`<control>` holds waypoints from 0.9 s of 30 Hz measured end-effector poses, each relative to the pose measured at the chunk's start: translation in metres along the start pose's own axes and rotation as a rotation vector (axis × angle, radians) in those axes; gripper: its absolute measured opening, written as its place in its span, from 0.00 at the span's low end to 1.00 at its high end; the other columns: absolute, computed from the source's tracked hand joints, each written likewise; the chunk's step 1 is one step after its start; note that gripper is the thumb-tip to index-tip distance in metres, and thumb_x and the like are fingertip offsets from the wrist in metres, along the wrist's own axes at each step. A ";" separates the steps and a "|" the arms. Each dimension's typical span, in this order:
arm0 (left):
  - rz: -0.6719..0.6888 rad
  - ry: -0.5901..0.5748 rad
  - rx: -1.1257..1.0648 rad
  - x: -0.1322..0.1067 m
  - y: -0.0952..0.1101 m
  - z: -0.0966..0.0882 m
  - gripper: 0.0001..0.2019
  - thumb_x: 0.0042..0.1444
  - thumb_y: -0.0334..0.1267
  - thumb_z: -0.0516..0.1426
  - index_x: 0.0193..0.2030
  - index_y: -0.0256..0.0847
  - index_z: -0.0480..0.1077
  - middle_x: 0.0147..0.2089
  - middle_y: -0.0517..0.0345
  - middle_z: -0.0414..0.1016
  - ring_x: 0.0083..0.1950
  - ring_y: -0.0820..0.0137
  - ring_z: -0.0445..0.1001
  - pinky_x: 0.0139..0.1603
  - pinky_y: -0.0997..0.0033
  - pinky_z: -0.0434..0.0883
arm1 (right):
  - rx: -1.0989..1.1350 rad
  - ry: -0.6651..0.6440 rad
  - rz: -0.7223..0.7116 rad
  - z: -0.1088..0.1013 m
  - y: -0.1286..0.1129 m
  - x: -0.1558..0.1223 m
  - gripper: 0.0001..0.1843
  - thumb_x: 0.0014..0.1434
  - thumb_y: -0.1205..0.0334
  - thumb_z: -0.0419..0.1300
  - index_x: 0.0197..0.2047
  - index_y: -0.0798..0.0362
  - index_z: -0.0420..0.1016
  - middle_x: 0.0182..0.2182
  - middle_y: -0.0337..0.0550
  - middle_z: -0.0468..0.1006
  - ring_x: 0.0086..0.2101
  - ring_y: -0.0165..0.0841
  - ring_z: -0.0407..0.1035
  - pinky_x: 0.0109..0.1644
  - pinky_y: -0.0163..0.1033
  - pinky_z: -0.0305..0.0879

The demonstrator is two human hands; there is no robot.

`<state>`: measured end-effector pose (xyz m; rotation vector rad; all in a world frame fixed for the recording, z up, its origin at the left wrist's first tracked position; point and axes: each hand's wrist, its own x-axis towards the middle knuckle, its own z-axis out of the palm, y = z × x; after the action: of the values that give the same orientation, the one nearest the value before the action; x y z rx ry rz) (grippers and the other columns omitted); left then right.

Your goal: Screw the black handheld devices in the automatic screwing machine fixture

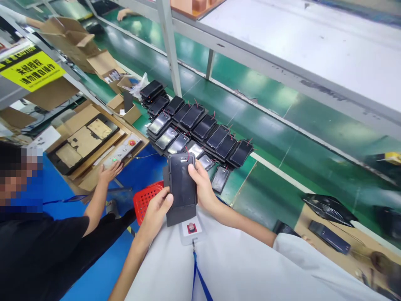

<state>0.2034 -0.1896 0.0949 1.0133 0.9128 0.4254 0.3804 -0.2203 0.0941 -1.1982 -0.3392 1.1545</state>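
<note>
Between my two hands is a black phone-like device (182, 179) with a small red wire at its top end. A flat black sheet or pad (175, 217) lies against its underside and sticks out below it. My left hand (158, 207) grips the lower left edge, thumb on the front. On the upper right edge, my right hand (202, 184) is closed with its thumb near the top. Just beyond, stacks of similar black devices (205, 127) with red wires cover part of the green table. Shinier ones (178, 143) form the nearer rows.
At left, a co-worker's hand (112, 170) rests by a control box (122, 151) with a red button. A red plastic basket (147, 200) stands below. Cardboard boxes (123, 109) sit farther back. A metal frame post (169, 50) rises behind the stacks. A fan-like black part (328, 208) lies right.
</note>
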 end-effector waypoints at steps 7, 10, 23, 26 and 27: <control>0.004 -0.055 -0.136 -0.021 0.001 0.014 0.24 0.67 0.49 0.61 0.67 0.44 0.74 0.63 0.47 0.79 0.64 0.49 0.76 0.61 0.56 0.75 | -0.067 -0.175 -0.109 -0.017 -0.031 -0.008 0.24 0.63 0.40 0.66 0.54 0.47 0.79 0.48 0.42 0.80 0.53 0.44 0.71 0.58 0.45 0.69; -0.017 -0.098 -0.160 -0.036 0.009 0.025 0.25 0.66 0.50 0.62 0.67 0.45 0.74 0.64 0.46 0.78 0.65 0.47 0.75 0.62 0.53 0.75 | -0.139 -0.246 -0.261 -0.022 -0.047 -0.018 0.21 0.66 0.43 0.65 0.55 0.46 0.80 0.52 0.43 0.77 0.56 0.45 0.69 0.64 0.48 0.64; -0.060 -0.119 -0.032 -0.070 0.019 0.058 0.27 0.61 0.53 0.65 0.64 0.44 0.77 0.62 0.47 0.80 0.65 0.44 0.74 0.61 0.52 0.77 | 0.050 -0.221 -0.226 -0.045 -0.074 -0.072 0.21 0.65 0.44 0.66 0.56 0.46 0.79 0.46 0.42 0.79 0.45 0.41 0.72 0.51 0.43 0.69; -0.083 -0.220 0.031 -0.064 0.014 0.061 0.25 0.64 0.51 0.64 0.65 0.45 0.75 0.62 0.48 0.79 0.65 0.47 0.75 0.59 0.57 0.77 | 0.120 -0.139 -0.187 -0.055 -0.069 -0.072 0.20 0.66 0.43 0.65 0.53 0.47 0.80 0.43 0.41 0.80 0.43 0.39 0.72 0.48 0.41 0.69; -0.081 -0.243 0.051 -0.062 0.012 0.062 0.25 0.65 0.51 0.63 0.66 0.45 0.74 0.62 0.48 0.80 0.64 0.48 0.76 0.58 0.58 0.77 | 0.125 -0.119 -0.180 -0.059 -0.067 -0.071 0.19 0.66 0.44 0.65 0.52 0.47 0.80 0.42 0.41 0.80 0.42 0.38 0.72 0.47 0.40 0.69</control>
<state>0.2192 -0.2597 0.1471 1.0457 0.7459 0.2061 0.4275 -0.3060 0.1521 -0.9721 -0.4491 1.0759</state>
